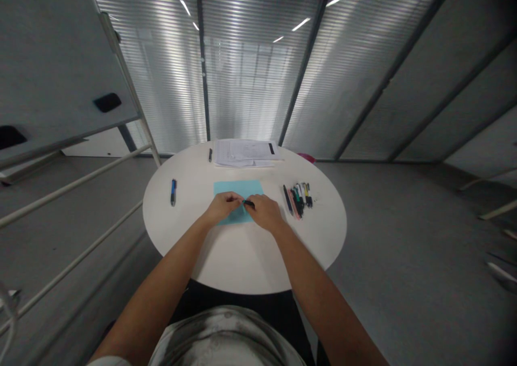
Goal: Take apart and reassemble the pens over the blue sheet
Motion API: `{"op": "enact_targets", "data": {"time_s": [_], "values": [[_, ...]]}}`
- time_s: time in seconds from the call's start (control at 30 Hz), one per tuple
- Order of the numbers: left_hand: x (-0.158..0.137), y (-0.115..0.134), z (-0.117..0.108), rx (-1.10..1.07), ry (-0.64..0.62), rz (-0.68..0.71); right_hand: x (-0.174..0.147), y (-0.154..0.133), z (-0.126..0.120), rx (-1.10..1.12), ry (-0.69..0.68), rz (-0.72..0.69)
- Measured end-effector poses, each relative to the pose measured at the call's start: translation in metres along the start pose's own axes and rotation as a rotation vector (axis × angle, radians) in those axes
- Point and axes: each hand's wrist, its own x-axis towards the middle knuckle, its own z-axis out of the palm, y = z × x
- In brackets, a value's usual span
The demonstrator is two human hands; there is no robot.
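Note:
A light-blue sheet (pixel 238 187) lies on the round white table, under both hands. Above it, a short black pen (pixel 249 203) shows between the hands. The fingers of my right hand (pixel 265 211) are wrapped round its dark body. From the other side, my left hand (pixel 221 206) pinches at the end of the pen, fingertips close to the right hand's. Part of the pen is hidden by the fingers. To the right, several pens and markers (pixel 298 199) lie side by side in a loose bunch.
Stacked printed papers (pixel 244 153) lie at the table's far edge, a small dark pen (pixel 210 155) beside them. A blue pen (pixel 173 192) is at the left. A whiteboard stand (pixel 141 113) rises on the left, near the table (pixel 242 269). Blinds hang behind.

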Motion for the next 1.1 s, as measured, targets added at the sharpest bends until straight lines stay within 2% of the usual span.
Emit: {"op": "enact_targets", "data": {"time_s": [0.3, 0.53, 0.77, 1.1], "values": [[-0.001, 0.003, 0.002, -0.193, 0.048, 0.033, 0.004, 0.006, 0.012, 0.406, 0.087, -0.065], [-0.004, 0.008, -0.001, -0.233, 0.018, 0.023, 0.006, 0.012, 0.019, 0.643, 0.103, -0.010], [-0.003, 0.006, 0.000, -0.319, 0.038, 0.002, 0.005, 0.010, 0.017, 0.675, 0.113, -0.051], [-0.004, 0.009, 0.000, -0.288, 0.048, -0.004, 0.004, 0.008, 0.010, 0.595, 0.106, -0.133]]}}
